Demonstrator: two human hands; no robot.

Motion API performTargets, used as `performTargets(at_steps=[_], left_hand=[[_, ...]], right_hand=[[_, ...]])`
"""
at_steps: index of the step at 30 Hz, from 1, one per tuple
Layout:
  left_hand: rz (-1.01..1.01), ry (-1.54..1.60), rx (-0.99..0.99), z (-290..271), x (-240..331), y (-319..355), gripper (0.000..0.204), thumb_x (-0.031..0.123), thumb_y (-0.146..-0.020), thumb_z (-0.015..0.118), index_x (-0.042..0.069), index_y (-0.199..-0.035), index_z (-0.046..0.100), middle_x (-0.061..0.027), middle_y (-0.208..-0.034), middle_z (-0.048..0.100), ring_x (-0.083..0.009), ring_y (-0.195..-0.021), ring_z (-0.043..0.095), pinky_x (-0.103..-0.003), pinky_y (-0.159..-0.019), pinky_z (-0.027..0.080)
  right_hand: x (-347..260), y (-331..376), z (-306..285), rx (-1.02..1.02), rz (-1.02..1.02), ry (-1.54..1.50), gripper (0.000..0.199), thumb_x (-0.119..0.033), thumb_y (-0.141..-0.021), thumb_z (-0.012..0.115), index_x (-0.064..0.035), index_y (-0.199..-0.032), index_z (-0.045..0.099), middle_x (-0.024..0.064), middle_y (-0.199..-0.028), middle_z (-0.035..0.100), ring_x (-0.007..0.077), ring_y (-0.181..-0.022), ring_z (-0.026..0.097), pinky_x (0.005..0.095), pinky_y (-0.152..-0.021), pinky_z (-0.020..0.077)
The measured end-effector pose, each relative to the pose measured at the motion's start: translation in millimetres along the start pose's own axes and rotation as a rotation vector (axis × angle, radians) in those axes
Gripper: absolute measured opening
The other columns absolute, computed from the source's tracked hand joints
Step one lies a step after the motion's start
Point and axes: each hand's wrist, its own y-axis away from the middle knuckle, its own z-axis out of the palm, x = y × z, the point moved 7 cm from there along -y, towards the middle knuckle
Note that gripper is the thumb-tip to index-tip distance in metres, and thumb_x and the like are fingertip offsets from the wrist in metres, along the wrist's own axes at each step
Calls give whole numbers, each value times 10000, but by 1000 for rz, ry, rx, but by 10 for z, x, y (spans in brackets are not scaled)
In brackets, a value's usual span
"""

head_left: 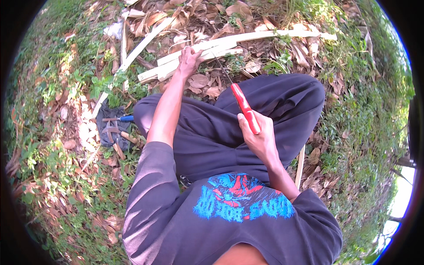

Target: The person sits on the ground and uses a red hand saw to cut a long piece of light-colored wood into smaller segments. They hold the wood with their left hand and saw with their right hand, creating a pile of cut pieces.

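Note:
My right hand (259, 138) is closed round the red handle of a handsaw (245, 108). The saw's thin blade, seen nearly edge-on, points away from me and meets the pale wooden strips (170, 67) on the ground. How deep its edge sits in the wood is too small to tell. My left hand (190, 61) bears down on those strips just left of the blade, fingers bent over them. Several strips lie side by side there, and a long one (287, 33) stretches off to the right.
Left of my knee, a dark cloth (105, 115) carries a blue-handled tool (126, 118) and wooden-handled tools (118, 150). Another long strip (148, 40) slants across the upper left. My crossed legs (282, 99) lie close below the wood. Dry leaves and grass cover the ground.

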Motion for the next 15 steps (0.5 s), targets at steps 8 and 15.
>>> performTargets(at_steps=[8,15], left_hand=[[-86,18,-96,164,-48,-14,431,309,-876,701,272,-1301,642,-167,-1148,477,-323,-1115,475,-461,-904,435],[-102,96,-69,153,-99,-3,448,318,-871,702,248,-1309,639,-176,-1223,466,-337,-1165,459,-508,-958,406]], right_hand=[[175,-128,115,2,92,-102,281,-149,-976,608,-3,-746,539,-39,-614,456,29,-573,372,244,-512,331],[150,-164,198,14,52,-89,291,-151,-978,611,-16,-733,533,-53,-602,427,22,-557,339,243,-490,294]])
